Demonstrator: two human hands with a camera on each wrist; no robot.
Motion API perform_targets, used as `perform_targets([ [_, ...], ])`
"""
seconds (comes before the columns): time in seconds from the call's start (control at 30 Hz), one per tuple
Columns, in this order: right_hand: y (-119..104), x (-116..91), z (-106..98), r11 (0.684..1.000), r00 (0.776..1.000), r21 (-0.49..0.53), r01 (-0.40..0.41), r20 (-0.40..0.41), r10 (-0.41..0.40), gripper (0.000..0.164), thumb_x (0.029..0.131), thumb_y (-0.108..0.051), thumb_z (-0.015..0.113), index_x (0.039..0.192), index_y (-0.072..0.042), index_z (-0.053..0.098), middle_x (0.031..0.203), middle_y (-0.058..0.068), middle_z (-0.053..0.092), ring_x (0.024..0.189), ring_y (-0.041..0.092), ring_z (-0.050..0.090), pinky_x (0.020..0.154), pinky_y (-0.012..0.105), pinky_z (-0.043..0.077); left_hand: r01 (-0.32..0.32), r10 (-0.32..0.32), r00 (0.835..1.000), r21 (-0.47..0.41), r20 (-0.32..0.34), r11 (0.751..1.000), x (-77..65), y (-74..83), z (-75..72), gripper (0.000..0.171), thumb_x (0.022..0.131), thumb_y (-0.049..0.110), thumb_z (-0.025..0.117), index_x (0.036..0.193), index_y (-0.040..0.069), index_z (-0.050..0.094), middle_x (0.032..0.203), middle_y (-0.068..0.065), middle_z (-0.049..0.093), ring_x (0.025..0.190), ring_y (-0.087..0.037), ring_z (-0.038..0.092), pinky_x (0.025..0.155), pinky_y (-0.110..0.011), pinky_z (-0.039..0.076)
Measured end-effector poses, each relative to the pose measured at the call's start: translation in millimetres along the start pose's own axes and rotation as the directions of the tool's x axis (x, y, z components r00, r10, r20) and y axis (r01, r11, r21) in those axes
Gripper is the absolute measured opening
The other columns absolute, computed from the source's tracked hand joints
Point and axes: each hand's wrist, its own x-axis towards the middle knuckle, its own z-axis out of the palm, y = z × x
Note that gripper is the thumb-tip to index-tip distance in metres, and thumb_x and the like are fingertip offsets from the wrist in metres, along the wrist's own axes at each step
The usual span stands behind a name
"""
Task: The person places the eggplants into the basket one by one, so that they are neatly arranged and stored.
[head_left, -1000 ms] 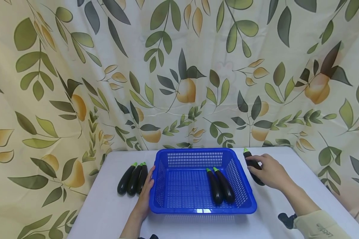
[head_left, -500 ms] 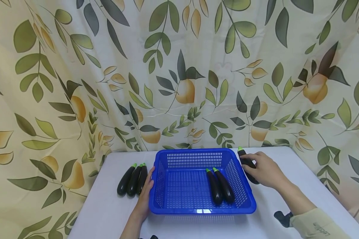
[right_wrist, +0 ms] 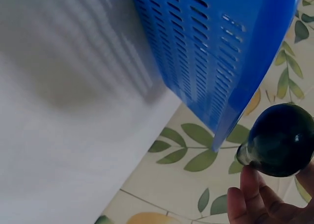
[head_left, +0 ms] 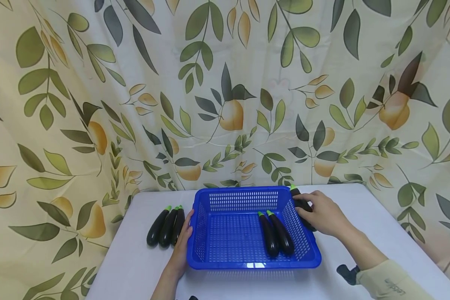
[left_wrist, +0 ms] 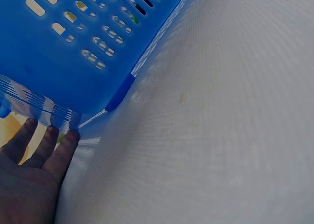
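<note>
A blue plastic basket (head_left: 243, 265) stands on the white table, with two dark eggplants (head_left: 268, 235) lying side by side at its right. My right hand (head_left: 324, 213) grips another eggplant (head_left: 300, 203), green stem pointing away, right at the basket's right rim. In the right wrist view the rounded end of that eggplant (right_wrist: 282, 140) shows above my fingertips, beside the basket wall (right_wrist: 196, 52). My left hand (head_left: 180, 252) rests against the basket's left side. Its straight fingers (left_wrist: 61, 155) touch the basket wall in the left wrist view.
Left of my left hand, several eggplants (head_left: 166, 227) lie together on the white tabletop (head_left: 127, 266), stems away from me. A leaf-and-fruit patterned curtain (head_left: 232, 150) hangs behind the table. A dark strap piece (head_left: 348, 275) sits at my right cuff.
My right hand has moved left with the eggplant, from beside the basket to its right rim. The left hand and the basket have stayed in place.
</note>
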Motion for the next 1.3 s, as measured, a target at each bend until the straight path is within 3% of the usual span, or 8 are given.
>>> perform_targets([
  [0.43,-12.3,1.7,10.4,0.999,0.999,0.017,0.041,0.000,-0.041,0.039,0.095,-0.023,0.072,0.129,-0.005,0.071,0.117,0.026,0.065,0.082,0.021,0.058,0.067,0.035,0.054,0.000,0.000,1.000,0.007,0.004,1.000,0.2,0.1,-0.6,0.051,0.111,0.049,0.028,0.161,0.052,0.018,0.176,0.008,0.001,0.163,-0.033,-0.007,0.124,-0.070,-0.005],
  [0.63,-18.4,1.2,14.9,0.998,0.999,0.028,0.053,-0.003,-0.053,0.038,0.095,-0.023,0.072,0.130,-0.007,0.071,0.122,0.027,0.066,0.097,0.034,0.067,0.082,0.056,0.061,-0.009,0.009,1.000,-0.006,0.011,1.000,0.9,0.2,-0.9,0.051,0.111,0.047,0.028,0.161,0.051,0.018,0.176,0.009,0.001,0.163,-0.032,-0.007,0.125,-0.070,-0.005],
  [0.73,-21.3,1.2,17.5,0.998,0.998,0.034,0.057,-0.004,-0.057,0.038,0.095,-0.022,0.072,0.131,-0.007,0.071,0.122,0.026,0.066,0.103,0.038,0.068,0.086,0.060,0.060,-0.013,0.013,1.000,-0.011,0.012,1.000,0.9,0.6,-0.9,0.051,0.111,0.047,0.028,0.162,0.050,0.018,0.176,0.009,0.001,0.163,-0.032,-0.007,0.125,-0.069,-0.005],
  [1.3,-38.3,2.9,31.0,0.995,0.997,0.072,0.072,0.034,-0.074,0.042,0.094,-0.021,0.071,0.135,-0.009,0.069,0.124,0.023,0.065,0.091,0.024,0.064,0.077,0.043,0.062,-0.012,0.012,1.000,-0.003,0.003,1.000,0.8,1.0,-0.4,0.051,0.111,0.046,0.027,0.162,0.050,0.018,0.176,0.008,0.002,0.164,-0.032,-0.006,0.125,-0.070,-0.005],
])
